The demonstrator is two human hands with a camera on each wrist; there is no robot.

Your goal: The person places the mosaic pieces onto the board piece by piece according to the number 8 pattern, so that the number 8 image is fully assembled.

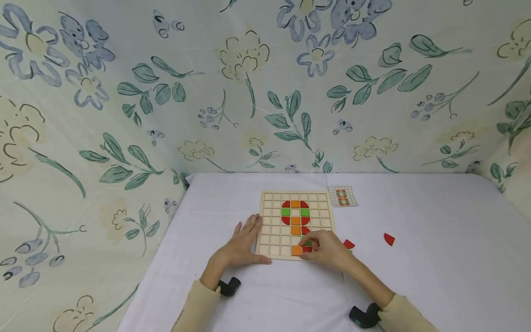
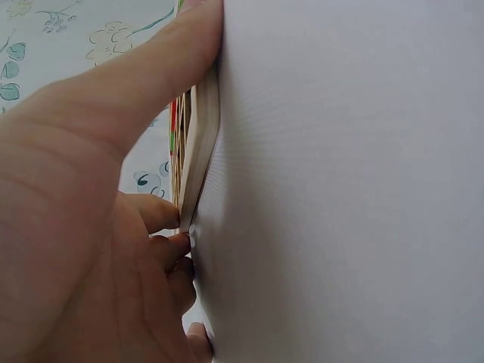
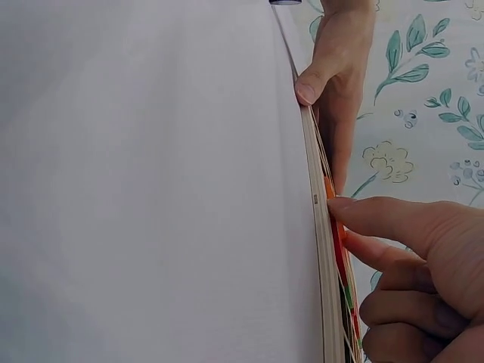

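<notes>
A wooden grid board [image 1: 271, 240] lies on the white cloth. Orange, red and green tiles fill some of its cells, making a figure right of its middle. My right hand [image 1: 327, 249] pinches an orange square tile [image 1: 297, 251] between thumb and forefinger at the board's near row; the right wrist view shows thumb and forefinger at this orange tile [image 3: 330, 189]. Just beside it is a red tile [image 1: 307, 249], partly covered by the hand. My left hand [image 1: 240, 244] rests at the board's near left corner, fingers along the left side and thumb [image 2: 151, 76] along the near edge.
A small pattern card [image 1: 343, 197] lies by the board's far right corner. Loose red quarter-round tiles, one [image 1: 349, 244] near my right hand and another [image 1: 389, 239] farther right, lie on the cloth. A green piece [image 1: 350, 251] peeks out by my right wrist. Flowered fabric [image 1: 249, 92] hangs behind.
</notes>
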